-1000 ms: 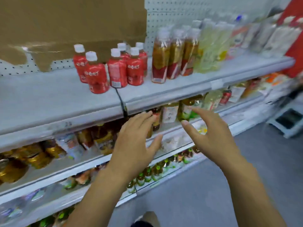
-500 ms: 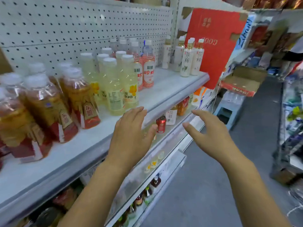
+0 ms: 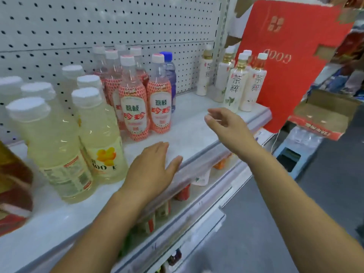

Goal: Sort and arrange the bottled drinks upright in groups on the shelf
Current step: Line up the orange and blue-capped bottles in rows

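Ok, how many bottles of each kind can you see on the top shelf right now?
Counted by visible caps on the top shelf:
pale yellow bottles: 6
red-patterned bottles: 6
blue-capped bottle: 1
white tea bottles: 5, back ones partly hidden
amber bottle, cut off at left: 1
Total: 19

The shelf (image 3: 189, 133) runs from lower left up to centre right, backed by a white pegboard (image 3: 78, 26). At left stand pale yellow bottles (image 3: 59, 146) with white caps; in the upper middle, a cluster of red-patterned bottles (image 3: 136, 107), with a blue-capped bottle (image 3: 170, 75) behind them. Cream tea bottles (image 3: 235, 85) stand upright at the shelf's right end, beside a red cardboard panel (image 3: 291, 66). The left hand (image 3: 152, 172) lies flat, palm down, over the shelf's front edge. The right hand (image 3: 228, 125) hovers empty above the bare stretch, fingers loosely curled.
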### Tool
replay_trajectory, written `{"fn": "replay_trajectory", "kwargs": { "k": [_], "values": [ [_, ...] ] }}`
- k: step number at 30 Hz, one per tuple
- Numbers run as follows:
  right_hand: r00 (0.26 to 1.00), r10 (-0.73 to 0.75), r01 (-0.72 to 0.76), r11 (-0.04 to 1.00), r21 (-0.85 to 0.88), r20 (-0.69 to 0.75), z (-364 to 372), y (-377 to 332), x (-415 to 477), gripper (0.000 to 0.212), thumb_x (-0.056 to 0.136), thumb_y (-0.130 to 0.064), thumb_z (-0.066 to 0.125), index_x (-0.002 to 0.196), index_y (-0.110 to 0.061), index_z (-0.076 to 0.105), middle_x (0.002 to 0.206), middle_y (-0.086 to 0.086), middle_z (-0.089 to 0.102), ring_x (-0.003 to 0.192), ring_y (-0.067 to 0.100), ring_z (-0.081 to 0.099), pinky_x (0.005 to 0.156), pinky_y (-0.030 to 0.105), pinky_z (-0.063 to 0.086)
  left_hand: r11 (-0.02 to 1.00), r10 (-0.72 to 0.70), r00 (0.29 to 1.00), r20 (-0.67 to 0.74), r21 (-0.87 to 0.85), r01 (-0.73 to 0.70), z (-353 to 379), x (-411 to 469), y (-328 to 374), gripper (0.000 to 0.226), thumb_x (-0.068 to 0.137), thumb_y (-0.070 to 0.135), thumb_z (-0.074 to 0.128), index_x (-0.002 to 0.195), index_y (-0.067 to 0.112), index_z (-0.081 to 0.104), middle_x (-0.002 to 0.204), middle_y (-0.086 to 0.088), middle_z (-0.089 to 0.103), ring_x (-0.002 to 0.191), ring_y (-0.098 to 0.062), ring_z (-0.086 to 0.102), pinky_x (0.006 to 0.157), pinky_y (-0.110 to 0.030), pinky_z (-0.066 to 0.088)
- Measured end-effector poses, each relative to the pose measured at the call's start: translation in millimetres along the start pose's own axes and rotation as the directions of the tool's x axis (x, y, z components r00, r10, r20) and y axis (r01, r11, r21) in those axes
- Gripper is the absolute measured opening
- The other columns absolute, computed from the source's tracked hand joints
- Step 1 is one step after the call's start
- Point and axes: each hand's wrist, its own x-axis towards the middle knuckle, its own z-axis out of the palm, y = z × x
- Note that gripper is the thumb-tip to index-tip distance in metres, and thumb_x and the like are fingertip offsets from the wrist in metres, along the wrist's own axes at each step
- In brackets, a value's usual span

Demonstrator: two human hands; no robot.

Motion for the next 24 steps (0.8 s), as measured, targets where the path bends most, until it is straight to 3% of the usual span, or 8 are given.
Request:
{"fn": "replay_trajectory", "kwargs": {
  "k": [4, 9, 12, 15, 18, 24],
  "values": [
    [0.986, -0.026, 0.022, 0.999, 0.027, 0.162, 27.2, 21.6, 86.9, 0.05, 0.101, -0.036, 0.057, 0.146, -0.019, 0.045, 0.138, 0.0, 0.055, 0.113, 0.014, 0.058, 0.094, 0.034, 0.052, 0.996, -0.088, 0.996, 0.024, -0.023, 0.088, 5.7, 15.2, -11.5, 0.069, 0.089, 0.074, 0.019, 0.12, 0.028, 0.059, 0.118, 0.008, 0.061, 0.112, -0.017, 0.056, 0.094, -0.04, 0.048],
    [0.945, -0.033, 0.0, 0.995, 0.101, 0.327, 69.9, 28.8, 174.6, 0.075, 0.093, -0.044, 0.068, 0.154, -0.02, 0.031, 0.147, -0.001, 0.047, 0.123, 0.017, 0.054, 0.087, 0.031, 0.046, 0.947, -0.316, 0.946, -0.075, -0.091, 0.309, 12.1, 23.0, 9.4, 0.07, 0.087, 0.075, 0.011, 0.114, 0.036, 0.062, 0.109, 0.016, 0.06, 0.107, -0.008, 0.056, 0.087, -0.036, 0.049],
    [0.926, -0.079, 0.013, 0.984, 0.178, 0.369, 88.8, 32.0, 201.5, 0.074, 0.089, -0.04, 0.074, 0.148, -0.017, 0.036, 0.133, -0.002, 0.056, 0.115, 0.015, 0.058, 0.079, 0.021, 0.048, 0.896, -0.443, 0.887, -0.134, -0.046, 0.441, 15.2, 35.8, 28.1, 0.063, 0.092, 0.07, 0.015, 0.124, 0.039, 0.06, 0.11, 0.017, 0.059, 0.108, -0.011, 0.056, 0.081, -0.032, 0.047],
    [0.917, -0.144, 0.066, 0.974, 0.215, 0.373, 102.2, 38.5, 217.8, 0.067, 0.084, -0.037, 0.08, 0.137, -0.017, 0.045, 0.122, -0.002, 0.062, 0.111, 0.018, 0.062, 0.087, 0.028, 0.052, 0.851, -0.513, 0.839, -0.181, 0.022, 0.525, 18.2, 42.6, 41.3, 0.057, 0.096, 0.067, 0.02, 0.122, 0.038, 0.062, 0.107, 0.015, 0.058, 0.106, -0.014, 0.057, 0.077, -0.034, 0.049],
    [0.923, -0.166, 0.091, 0.971, 0.223, 0.347, 107.8, 38.3, 225.8, 0.059, 0.082, -0.036, 0.081, 0.129, -0.017, 0.051, 0.118, 0.001, 0.065, 0.107, 0.021, 0.064, 0.092, 0.036, 0.053, 0.827, -0.53, 0.822, -0.209, 0.089, 0.555, 24.4, 43.5, 48.1, 0.057, 0.095, 0.069, 0.023, 0.119, 0.037, 0.065, 0.105, 0.015, 0.055, 0.103, -0.01, 0.055, 0.073, -0.034, 0.049],
    [0.892, -0.135, 0.021, 0.966, 0.258, 0.432, 69.1, 40.0, 201.6, 0.056, 0.08, -0.026, 0.084, 0.128, -0.019, 0.056, 0.118, -0.001, 0.066, 0.106, 0.017, 0.064, 0.08, 0.027, 0.052, 0.828, -0.535, 0.806, -0.252, 0.033, 0.56, 26.1, 41.1, 47.1, 0.058, 0.09, 0.074, 0.033, 0.122, 0.039, 0.066, 0.108, 0.021, 0.056, 0.104, -0.005, 0.056, 0.078, -0.033, 0.051]
  ]
}}
